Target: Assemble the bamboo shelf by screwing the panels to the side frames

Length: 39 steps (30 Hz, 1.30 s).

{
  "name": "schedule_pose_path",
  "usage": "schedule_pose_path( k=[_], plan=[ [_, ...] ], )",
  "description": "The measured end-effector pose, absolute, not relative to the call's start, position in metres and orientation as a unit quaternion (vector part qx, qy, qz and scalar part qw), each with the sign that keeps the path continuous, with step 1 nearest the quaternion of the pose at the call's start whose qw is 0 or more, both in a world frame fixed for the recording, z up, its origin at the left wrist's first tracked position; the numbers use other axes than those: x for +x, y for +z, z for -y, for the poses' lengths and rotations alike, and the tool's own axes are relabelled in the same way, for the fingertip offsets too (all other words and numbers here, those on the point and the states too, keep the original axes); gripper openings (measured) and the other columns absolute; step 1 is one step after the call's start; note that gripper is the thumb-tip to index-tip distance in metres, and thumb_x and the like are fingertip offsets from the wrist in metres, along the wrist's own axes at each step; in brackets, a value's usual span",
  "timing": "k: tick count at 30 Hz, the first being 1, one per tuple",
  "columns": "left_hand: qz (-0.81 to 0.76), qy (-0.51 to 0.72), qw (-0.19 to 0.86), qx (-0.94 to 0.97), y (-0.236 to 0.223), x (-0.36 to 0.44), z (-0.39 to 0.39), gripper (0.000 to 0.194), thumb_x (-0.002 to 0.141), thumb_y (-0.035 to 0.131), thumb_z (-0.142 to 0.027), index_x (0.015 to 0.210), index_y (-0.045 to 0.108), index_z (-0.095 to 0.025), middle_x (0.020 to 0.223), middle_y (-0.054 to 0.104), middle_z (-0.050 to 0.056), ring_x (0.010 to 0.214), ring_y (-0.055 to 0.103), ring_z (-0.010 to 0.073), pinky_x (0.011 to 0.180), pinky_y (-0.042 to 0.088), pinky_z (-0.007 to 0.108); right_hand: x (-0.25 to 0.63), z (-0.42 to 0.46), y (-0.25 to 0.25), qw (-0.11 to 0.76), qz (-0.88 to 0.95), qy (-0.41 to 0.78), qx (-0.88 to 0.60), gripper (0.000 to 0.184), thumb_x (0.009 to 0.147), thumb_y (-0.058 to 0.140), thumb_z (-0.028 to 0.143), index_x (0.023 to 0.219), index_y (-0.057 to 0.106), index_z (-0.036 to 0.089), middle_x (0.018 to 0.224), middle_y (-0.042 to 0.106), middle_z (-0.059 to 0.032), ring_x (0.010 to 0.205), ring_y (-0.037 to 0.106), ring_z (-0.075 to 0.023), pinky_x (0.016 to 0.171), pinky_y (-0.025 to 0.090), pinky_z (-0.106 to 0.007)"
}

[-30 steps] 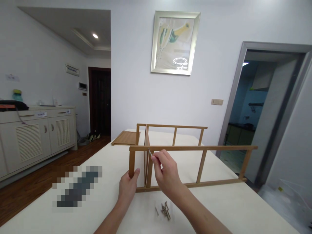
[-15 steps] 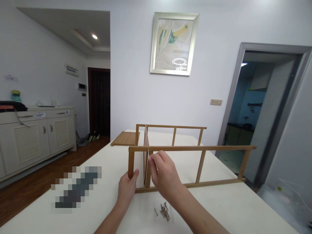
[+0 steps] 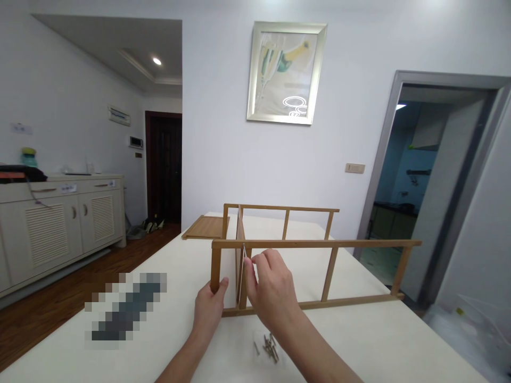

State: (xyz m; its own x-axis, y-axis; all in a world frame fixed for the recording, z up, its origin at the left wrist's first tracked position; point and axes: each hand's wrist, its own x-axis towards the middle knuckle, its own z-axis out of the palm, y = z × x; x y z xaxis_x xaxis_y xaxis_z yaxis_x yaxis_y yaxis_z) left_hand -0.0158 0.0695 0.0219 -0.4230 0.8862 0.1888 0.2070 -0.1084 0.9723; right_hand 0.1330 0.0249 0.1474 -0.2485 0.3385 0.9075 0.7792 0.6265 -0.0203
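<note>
A wooden frame with ladder-like sides stands on the white table. My left hand is closed round the short bar at its near left end. My right hand pinches a thin silver hex key whose upper end meets the near top rail, close to the upright of the inner panel. The fastener there is too small to make out. Several screws lie in a small clear bag or tray below my right wrist, with one apart to the left.
A slatted wooden panel lies at the table's far left. A blurred-out dark object is on the left of the table. Clear plastic wrapping sits beyond the right edge. A white cabinet stands at left.
My right hand has tilted and shifted slightly right and down, and the hex key now leans instead of standing nearly upright. My left hand keeps its hold on the frame.
</note>
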Motion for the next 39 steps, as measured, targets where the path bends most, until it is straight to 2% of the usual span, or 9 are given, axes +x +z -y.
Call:
schedule_pose_path(
  k=[6,11,17,22,28,33,39],
  plan=[
    [-0.604,0.590,0.274,0.460,0.023,-0.015,-0.068,0.050,0.072,0.055,-0.068,0.056,0.045,-0.022,0.044,0.045,-0.004,0.045,0.042,0.0153,0.048,0.032,0.027,0.124,-0.029,0.143,0.464,0.736,-0.315,-0.380,0.028,0.096,0.044,0.019,0.068,0.047,0.020,0.066,0.047,-0.0030,0.061,0.042,-0.0160,0.052,0.030,-0.030],
    [-0.605,0.589,0.280,0.457,0.023,-0.015,-0.069,0.050,0.073,0.054,-0.068,0.055,0.043,-0.022,0.044,0.046,-0.003,0.044,0.042,0.0147,0.048,0.031,0.027,0.120,-0.031,0.143,0.493,0.738,-0.199,-0.416,0.029,0.096,0.043,0.020,0.067,0.044,0.021,0.064,0.049,-0.0006,0.056,0.043,-0.0132,0.051,0.032,-0.027],
    [-0.612,0.581,0.281,0.456,0.024,-0.015,-0.068,0.050,0.073,0.054,-0.068,0.056,0.044,-0.022,0.044,0.046,-0.004,0.044,0.042,0.0147,0.048,0.032,0.027,0.120,-0.027,0.149,0.497,0.742,-0.106,-0.438,0.031,0.095,0.044,0.021,0.065,0.040,0.022,0.061,0.048,0.0014,0.052,0.041,-0.0115,0.048,0.029,-0.025],
    [-0.619,0.573,0.275,0.462,0.025,-0.016,-0.068,0.051,0.073,0.053,-0.069,0.056,0.045,-0.022,0.044,0.046,-0.003,0.045,0.043,0.0153,0.049,0.032,0.028,0.118,-0.024,0.150,0.495,0.744,-0.093,-0.439,0.031,0.096,0.043,0.021,0.065,0.039,0.022,0.062,0.049,0.0010,0.053,0.043,-0.0117,0.049,0.030,-0.025],
    [-0.611,0.582,0.287,0.453,0.023,-0.017,-0.069,0.054,0.070,0.055,-0.073,0.055,0.045,-0.022,0.044,0.047,-0.003,0.045,0.043,0.0153,0.048,0.032,0.028,0.118,-0.024,0.149,0.497,0.754,-0.119,-0.413,0.023,0.094,0.041,0.017,0.072,0.046,0.020,0.069,0.052,-0.0009,0.060,0.047,-0.0130,0.054,0.034,-0.026],
    [-0.603,0.589,0.310,0.439,0.023,-0.018,-0.071,0.054,0.069,0.057,-0.072,0.052,0.044,-0.022,0.043,0.048,-0.002,0.045,0.047,0.0166,0.049,0.035,0.029,0.123,-0.032,0.146,0.522,0.765,-0.133,-0.353,0.026,0.094,0.041,0.015,0.069,0.046,0.021,0.065,0.049,0.0004,0.060,0.045,-0.0126,0.056,0.034,-0.026],
    [-0.596,0.590,0.310,0.448,0.029,-0.016,-0.066,0.051,0.070,0.058,-0.068,0.052,0.045,-0.022,0.042,0.048,-0.002,0.044,0.047,0.0162,0.048,0.035,0.028,0.123,-0.028,0.146,0.546,0.768,-0.064,-0.329,0.023,0.092,0.042,0.017,0.070,0.046,0.020,0.063,0.048,0.0021,0.057,0.043,-0.0111,0.054,0.034,-0.024]
  ],
)
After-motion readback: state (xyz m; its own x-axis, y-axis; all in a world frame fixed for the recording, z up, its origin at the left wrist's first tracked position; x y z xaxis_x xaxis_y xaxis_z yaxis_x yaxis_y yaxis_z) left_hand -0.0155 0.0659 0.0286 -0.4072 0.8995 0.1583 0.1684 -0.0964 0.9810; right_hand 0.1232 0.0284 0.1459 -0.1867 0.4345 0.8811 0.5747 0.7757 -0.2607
